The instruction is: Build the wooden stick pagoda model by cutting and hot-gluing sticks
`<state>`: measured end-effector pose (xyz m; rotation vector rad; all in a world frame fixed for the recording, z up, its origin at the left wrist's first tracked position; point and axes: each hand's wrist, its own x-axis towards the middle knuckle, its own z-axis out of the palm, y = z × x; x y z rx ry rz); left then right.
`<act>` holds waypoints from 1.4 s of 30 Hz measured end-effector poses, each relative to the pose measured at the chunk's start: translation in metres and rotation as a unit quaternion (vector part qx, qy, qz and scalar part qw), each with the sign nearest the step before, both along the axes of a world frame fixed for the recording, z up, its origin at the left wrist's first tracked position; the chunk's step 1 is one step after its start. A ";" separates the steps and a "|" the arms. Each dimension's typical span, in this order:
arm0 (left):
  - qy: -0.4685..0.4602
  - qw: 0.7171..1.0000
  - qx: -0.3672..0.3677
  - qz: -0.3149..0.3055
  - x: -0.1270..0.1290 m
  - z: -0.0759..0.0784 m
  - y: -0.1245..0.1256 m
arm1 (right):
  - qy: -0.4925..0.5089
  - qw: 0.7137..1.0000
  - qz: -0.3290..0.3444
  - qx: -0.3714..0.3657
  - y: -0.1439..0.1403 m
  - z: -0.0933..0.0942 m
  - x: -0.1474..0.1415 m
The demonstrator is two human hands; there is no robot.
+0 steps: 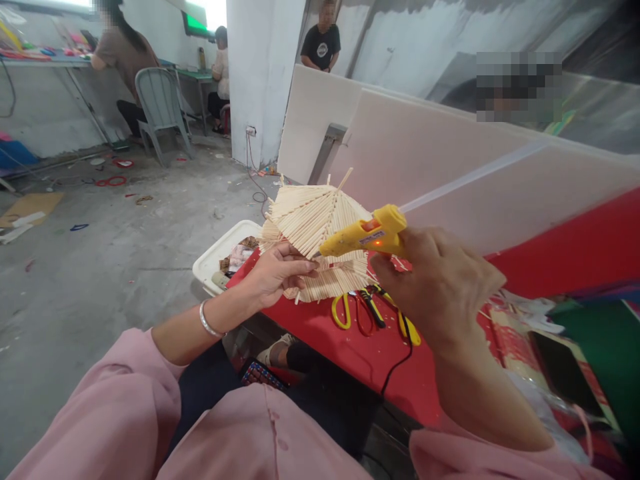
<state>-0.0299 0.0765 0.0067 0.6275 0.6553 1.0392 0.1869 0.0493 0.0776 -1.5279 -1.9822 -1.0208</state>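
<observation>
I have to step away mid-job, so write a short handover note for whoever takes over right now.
Left hand steadies the wooden stick panel at the edge of the red table.
Right hand holds the yellow glue gun, nozzle pointing at the panel beside the left fingers.
Yellow-handled scissors lie on the table under the panel.
Done: many sticks already joined in fanned sections.
Left: how much more gluing is needed cannot be told.

No readable text — glue gun [367, 237] label too blurred.
</observation>
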 end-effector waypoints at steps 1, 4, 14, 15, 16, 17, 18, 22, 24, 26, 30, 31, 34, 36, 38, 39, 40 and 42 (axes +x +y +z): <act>-0.003 1.000 0.001 0.000 0.000 0.000 0.000 | 0.002 1.000 -0.007 -0.014 -0.001 0.001 -0.001; -0.008 1.000 0.004 -0.001 -0.001 -0.001 0.000 | 0.005 1.000 -0.014 -0.025 -0.003 0.005 -0.005; -0.007 1.000 0.019 -0.014 -0.003 -0.005 0.002 | -0.009 1.000 -0.010 -0.009 -0.003 0.004 -0.004; -0.006 1.000 0.020 -0.015 -0.003 -0.004 0.003 | -0.007 1.000 -0.009 -0.013 -0.003 0.004 -0.005; -0.004 1.000 0.020 -0.016 -0.003 -0.004 0.003 | -0.001 1.000 -0.008 -0.019 -0.003 0.005 -0.006; -0.003 1.000 0.020 -0.017 -0.003 -0.004 0.003 | 0.007 1.000 -0.007 -0.023 -0.003 0.006 -0.007; -0.001 1.000 0.021 -0.017 -0.003 -0.004 0.003 | 0.017 0.999 -0.007 -0.027 -0.003 0.008 -0.008; 0.003 1.000 0.021 -0.013 -0.004 -0.004 0.002 | 0.029 0.999 -0.025 -0.028 -0.005 0.014 -0.008; 0.003 1.000 0.019 -0.014 -0.004 -0.005 0.002 | 0.023 0.999 -0.034 -0.024 -0.005 0.015 -0.007; 0.002 1.000 0.018 -0.016 -0.003 -0.005 0.003 | 0.015 0.999 -0.034 -0.020 -0.006 0.014 -0.006; -0.005 1.000 0.013 -0.011 -0.002 -0.003 0.003 | -0.007 1.000 -0.023 -0.008 -0.006 0.013 -0.006; -0.007 1.000 0.013 -0.010 -0.002 -0.003 0.003 | -0.009 1.000 -0.021 -0.004 -0.006 0.013 -0.006; -0.005 1.000 0.011 -0.014 -0.003 -0.001 0.002 | 0.001 1.000 -0.022 -0.002 -0.005 0.012 -0.005; 0.002 1.000 0.009 -0.017 -0.003 0.000 0.002 | 0.021 0.999 -0.025 0.003 -0.005 0.012 -0.004; 0.005 1.000 0.008 -0.016 -0.004 0.000 0.002 | 0.039 0.999 -0.024 0.011 -0.004 0.012 -0.004; 0.005 1.000 0.007 -0.016 -0.004 0.000 0.002 | 0.044 0.999 -0.025 0.005 -0.005 0.013 -0.004; 0.004 1.000 0.007 -0.017 -0.004 0.000 0.002 | 0.045 0.999 -0.028 -0.006 -0.005 0.013 -0.004; 0.001 1.000 0.007 -0.018 -0.004 -0.001 0.002 | 0.043 0.998 -0.033 -0.024 -0.005 0.013 -0.004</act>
